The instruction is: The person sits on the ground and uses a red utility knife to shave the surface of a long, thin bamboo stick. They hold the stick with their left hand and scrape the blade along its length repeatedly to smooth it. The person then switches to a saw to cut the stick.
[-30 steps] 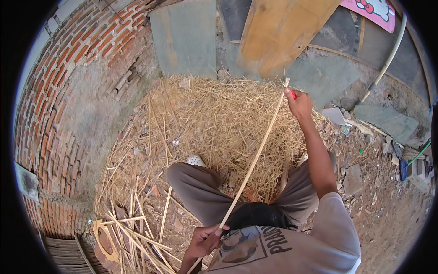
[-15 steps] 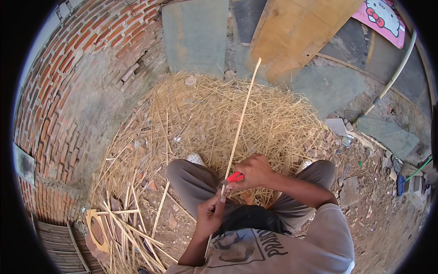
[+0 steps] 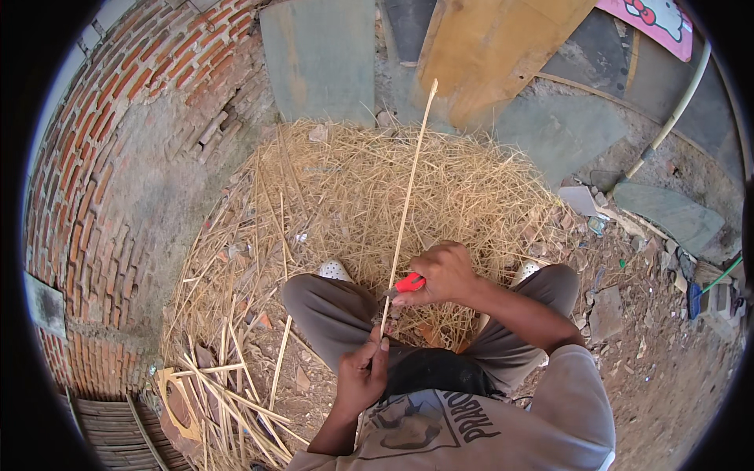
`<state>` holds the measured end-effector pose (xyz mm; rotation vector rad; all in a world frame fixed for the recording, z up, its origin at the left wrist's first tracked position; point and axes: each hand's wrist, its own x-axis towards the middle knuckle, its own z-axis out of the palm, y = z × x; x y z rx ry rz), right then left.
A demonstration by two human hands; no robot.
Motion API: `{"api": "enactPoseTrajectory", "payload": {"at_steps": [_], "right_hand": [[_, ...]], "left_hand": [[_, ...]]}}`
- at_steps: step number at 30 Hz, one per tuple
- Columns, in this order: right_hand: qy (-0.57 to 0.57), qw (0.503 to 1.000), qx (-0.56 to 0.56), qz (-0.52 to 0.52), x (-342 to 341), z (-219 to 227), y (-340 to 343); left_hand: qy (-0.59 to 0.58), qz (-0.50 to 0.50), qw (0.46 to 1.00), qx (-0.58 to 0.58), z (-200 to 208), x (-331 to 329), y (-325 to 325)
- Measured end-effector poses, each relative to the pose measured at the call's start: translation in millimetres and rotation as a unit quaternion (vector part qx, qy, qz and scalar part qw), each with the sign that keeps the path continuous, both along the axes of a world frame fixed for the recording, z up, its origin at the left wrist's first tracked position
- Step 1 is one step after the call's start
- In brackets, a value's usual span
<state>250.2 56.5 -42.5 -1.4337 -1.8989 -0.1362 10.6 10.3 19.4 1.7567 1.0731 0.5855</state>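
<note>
A long, thin pale bamboo strip [image 3: 408, 194] slants up and away in front of me, over the pile of shavings. My left hand [image 3: 364, 372] is closed on its near end, thumb along the strip. Farther up, my right hand [image 3: 442, 272] is wrapped round a red-handled knife [image 3: 409, 283]. The knife's short metal blade lies against the strip, a little beyond my left thumb. Part of the handle is hidden under my right fingers.
Pale shavings [image 3: 377, 177] heap up beyond my bent knees. Several cut bamboo strips [image 3: 228, 396] lie at the lower left. A brick wall [image 3: 102, 204] rises on the left, boards [image 3: 314, 63] lean at the back, and rubble [image 3: 609, 310] covers the ground at right.
My right hand and the knife have slid away from my left hand along the strip, widening the gap between the hands. My left hand keeps its hold on the near end.
</note>
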Motion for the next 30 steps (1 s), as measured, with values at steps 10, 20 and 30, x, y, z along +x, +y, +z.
{"api": "enactPoseTrajectory", "payload": {"at_steps": [10,20,30], "right_hand": [[-0.003,0.998,0.044,-0.035,8,-1,14],[-0.005,0.996,-0.051,-0.072,13,-9,19],[0.008,0.992,-0.079,-0.095,21,-15,21]], "left_hand": [[-0.033,-0.013,0.995,0.092,-14,-3,8],[0.008,0.002,1.0,0.024,-18,-15,-8],[0.014,-0.024,0.995,0.097,-23,-30,-12]]}}
